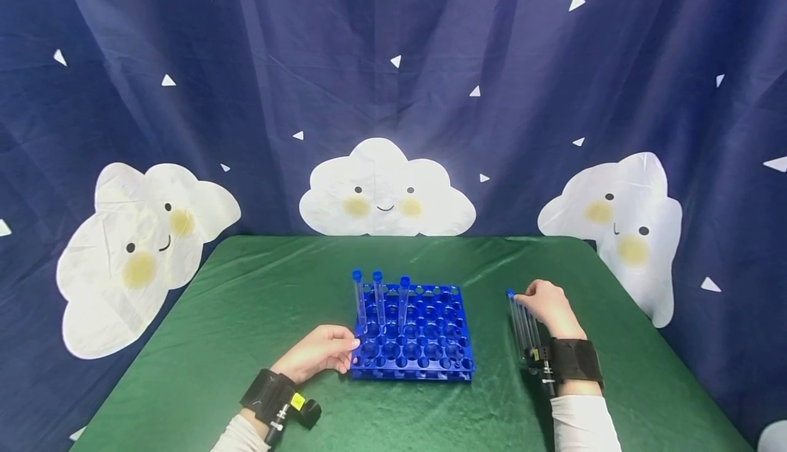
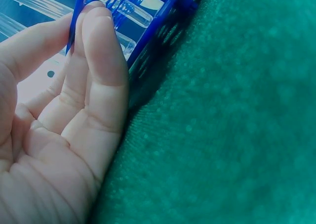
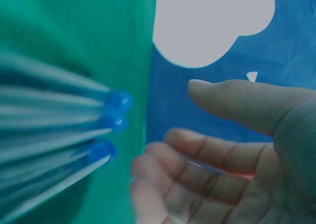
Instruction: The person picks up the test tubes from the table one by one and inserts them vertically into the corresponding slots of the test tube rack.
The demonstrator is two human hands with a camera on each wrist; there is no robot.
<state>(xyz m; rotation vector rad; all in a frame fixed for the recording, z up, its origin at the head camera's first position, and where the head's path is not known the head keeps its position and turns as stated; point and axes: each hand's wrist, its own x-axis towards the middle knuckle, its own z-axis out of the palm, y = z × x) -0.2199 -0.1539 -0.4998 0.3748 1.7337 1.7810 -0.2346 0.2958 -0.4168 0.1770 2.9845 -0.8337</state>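
A blue test-tube rack (image 1: pixel 424 349) stands in the middle of the green table (image 1: pixel 246 302). Three clear tubes with blue caps (image 1: pixel 378 302) stand upright in its back left holes. My left hand (image 1: pixel 335 351) rests with straight fingers (image 2: pixel 96 46) against the rack (image 2: pixel 165 23) at its front left corner. Several loose blue-capped tubes (image 1: pixel 522 329) lie side by side on the cloth to the right of the rack. My right hand (image 1: pixel 537 300) hovers at their capped ends (image 3: pixel 111 120), fingers (image 3: pixel 197 150) loosely spread and holding nothing.
A dark blue curtain with white cloud faces (image 1: pixel 384 192) hangs behind the table. The table's edges run close on the left and right. Bare green cloth (image 1: pixel 602 281) lies beyond the right hand.
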